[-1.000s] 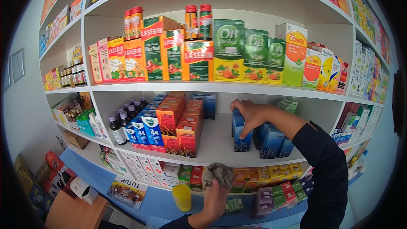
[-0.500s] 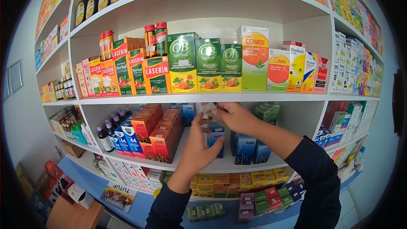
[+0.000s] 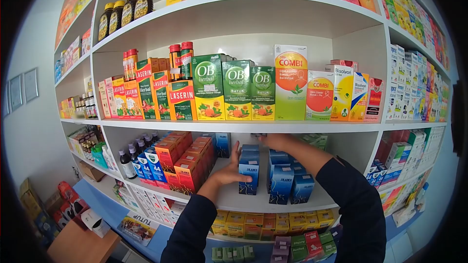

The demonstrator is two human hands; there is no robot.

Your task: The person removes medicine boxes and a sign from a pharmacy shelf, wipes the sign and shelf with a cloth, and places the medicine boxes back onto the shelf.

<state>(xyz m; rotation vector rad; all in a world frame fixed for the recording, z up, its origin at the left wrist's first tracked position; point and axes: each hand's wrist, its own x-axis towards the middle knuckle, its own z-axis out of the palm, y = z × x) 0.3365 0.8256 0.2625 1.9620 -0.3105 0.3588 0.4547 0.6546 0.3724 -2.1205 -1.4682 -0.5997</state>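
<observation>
My left hand [image 3: 225,173] is at the front of a row of blue Siladex medicine boxes [image 3: 248,165] on the middle shelf. Its thumb lies across the front box while the fingers run up along the left side of the row. Deeper in, above the back of these boxes, my right hand [image 3: 279,142] reaches under the upper shelf with its fingers bent. Something small and dark shows at its fingertips, too hidden to name. Below my right forearm stand more blue boxes [image 3: 281,185], with another blue box [image 3: 223,144] at the back left.
Orange-red boxes [image 3: 184,178] and dark bottles [image 3: 127,164] fill the shelf's left part. The upper shelf's edge [image 3: 234,126] runs just above both hands, with cough-syrup boxes [image 3: 209,87] on it. Yellow boxes [image 3: 253,225] line the shelf below.
My hands have come apart from the small pale thing they both held. The left has dropped onto the blue box; the right has gone deeper into the shelf. The view has shifted slightly.
</observation>
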